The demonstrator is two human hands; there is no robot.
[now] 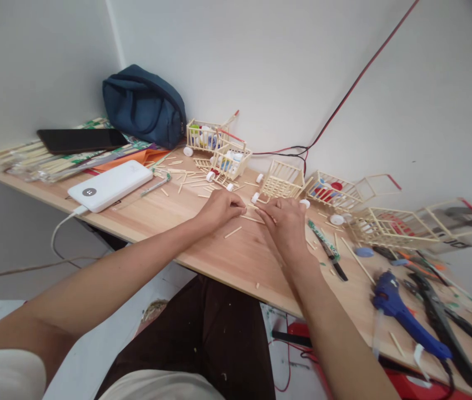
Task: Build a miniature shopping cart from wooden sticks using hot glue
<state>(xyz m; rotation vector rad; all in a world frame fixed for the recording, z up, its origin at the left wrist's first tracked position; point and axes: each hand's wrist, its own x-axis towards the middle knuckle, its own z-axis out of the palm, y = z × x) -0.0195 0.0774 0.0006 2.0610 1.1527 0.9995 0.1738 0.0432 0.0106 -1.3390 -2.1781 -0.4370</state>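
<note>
My left hand (221, 210) is closed in a pinch over the middle of the table, thumb and forefinger together. Facing it, my right hand (286, 225) is also pinched, with its fingertips a short way from the left ones. Whatever is in either pinch is too small to make out. A short wooden stick (251, 219) lies between the two hands, and another loose stick (232, 232) rests nearer to me. Just behind my right hand stands a small cart made of wooden sticks (282, 179), with white wheels (255, 198) beside it.
More stick carts (231, 160) line the wall, some filled with small coloured pieces. To the right lie a knife (330, 253), a blue glue gun (406, 319) and black cutters (440, 316). A white power bank (111, 185), phone (81, 140) and blue bag (144, 105) occupy the left.
</note>
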